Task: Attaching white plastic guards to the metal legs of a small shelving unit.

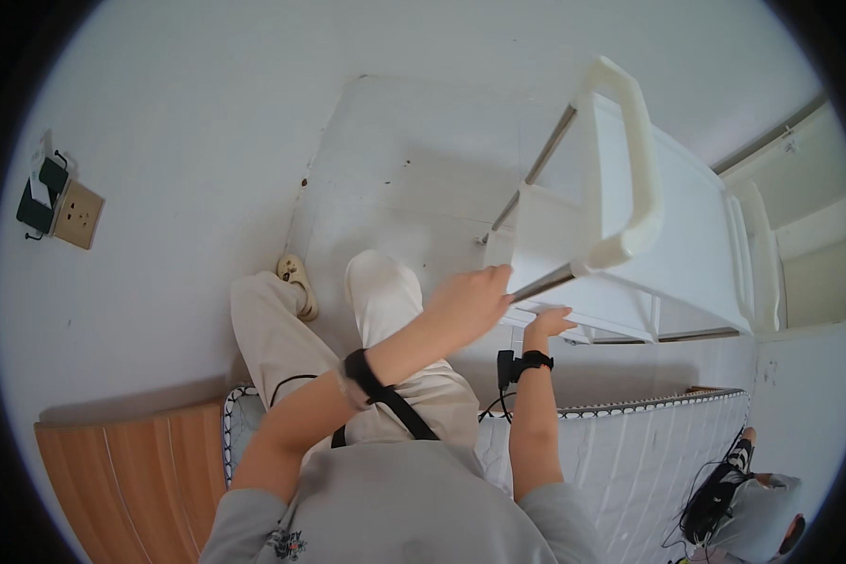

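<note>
A white rolling cart [681, 221] with metal poles and a rounded white end handle [641, 160] is tilted in front of me on the right. My left hand [475, 299] is closed around one of its metal poles, below the handle. Lower and to the right, my right hand [551, 323] lies against the edge of a shelf with its fingers stretched out. The shelf edge hides part of where this hand touches. A black strap with a small black box is on my right wrist, and another black band circles my left one.
Behind my legs is a bed with a white mattress [620, 470] and a wooden panel [136, 479]. Cables lie by grey cloth [752, 517] at lower right. A wall socket [77, 213] with a dark green plug-in device is on the left. White cabinetry [808, 216] stands at right.
</note>
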Tool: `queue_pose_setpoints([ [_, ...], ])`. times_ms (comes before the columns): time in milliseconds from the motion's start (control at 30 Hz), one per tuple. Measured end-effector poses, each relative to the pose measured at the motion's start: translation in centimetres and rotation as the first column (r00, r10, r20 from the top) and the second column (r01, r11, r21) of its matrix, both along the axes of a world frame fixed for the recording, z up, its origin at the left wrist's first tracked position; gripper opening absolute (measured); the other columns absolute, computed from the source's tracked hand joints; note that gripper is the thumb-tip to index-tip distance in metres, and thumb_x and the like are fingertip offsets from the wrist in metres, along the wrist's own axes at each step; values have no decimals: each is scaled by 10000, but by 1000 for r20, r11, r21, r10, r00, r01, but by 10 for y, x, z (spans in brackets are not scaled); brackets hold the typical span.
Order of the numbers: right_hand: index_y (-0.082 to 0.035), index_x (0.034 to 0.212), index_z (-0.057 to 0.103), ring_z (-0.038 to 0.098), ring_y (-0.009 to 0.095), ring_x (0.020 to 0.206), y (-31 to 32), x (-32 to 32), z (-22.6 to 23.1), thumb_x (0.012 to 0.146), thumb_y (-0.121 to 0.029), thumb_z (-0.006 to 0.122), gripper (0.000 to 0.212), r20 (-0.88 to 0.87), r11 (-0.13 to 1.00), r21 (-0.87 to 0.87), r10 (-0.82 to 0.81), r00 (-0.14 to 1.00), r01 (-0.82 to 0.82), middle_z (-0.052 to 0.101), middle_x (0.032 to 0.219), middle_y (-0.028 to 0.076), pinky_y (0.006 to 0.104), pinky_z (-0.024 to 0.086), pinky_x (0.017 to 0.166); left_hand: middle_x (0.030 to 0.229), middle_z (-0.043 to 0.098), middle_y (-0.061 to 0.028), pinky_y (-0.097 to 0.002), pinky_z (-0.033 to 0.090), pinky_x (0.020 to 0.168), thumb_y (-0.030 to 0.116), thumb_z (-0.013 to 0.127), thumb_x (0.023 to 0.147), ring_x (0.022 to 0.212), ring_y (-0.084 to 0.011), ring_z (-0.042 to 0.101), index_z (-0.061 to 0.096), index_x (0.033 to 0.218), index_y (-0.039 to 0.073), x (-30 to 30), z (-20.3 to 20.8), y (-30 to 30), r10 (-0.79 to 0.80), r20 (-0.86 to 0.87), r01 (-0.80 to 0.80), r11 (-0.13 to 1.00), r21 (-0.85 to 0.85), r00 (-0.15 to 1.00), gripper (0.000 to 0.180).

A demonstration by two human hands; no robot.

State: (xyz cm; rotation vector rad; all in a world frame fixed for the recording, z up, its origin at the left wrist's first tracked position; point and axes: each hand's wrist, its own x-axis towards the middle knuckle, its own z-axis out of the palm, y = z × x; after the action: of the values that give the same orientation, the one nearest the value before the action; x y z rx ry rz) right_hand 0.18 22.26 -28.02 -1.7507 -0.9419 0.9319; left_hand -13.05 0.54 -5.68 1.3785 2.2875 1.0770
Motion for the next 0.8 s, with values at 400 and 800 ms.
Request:
queue_pose_setpoints([
  [400, 24, 1211, 294, 514, 416, 938, -12, -12, 18, 872, -261, 404, 457, 112, 965, 197, -200, 973, 176, 480, 1059, 306, 440, 465, 762, 950, 597, -122, -318, 456, 703, 145, 534, 801, 819, -223, 600, 502, 1023, 27, -99, -52, -236, 629, 219, -615, 777, -139, 746, 253],
  [800, -16, 958, 451, 514, 243, 848, 14, -6, -15, 874, -294, 316, 320, -320, 951, 310, 117, 940, -13, 477, 1003, 116, 382, 461, 705, 923, 603, -126, -279, 437, 639, 103, 488, 839, 745, -180, 595, 484, 1048, 0, -150, -73, -315, 767, 193, -750, 641, -163, 612, 233],
])
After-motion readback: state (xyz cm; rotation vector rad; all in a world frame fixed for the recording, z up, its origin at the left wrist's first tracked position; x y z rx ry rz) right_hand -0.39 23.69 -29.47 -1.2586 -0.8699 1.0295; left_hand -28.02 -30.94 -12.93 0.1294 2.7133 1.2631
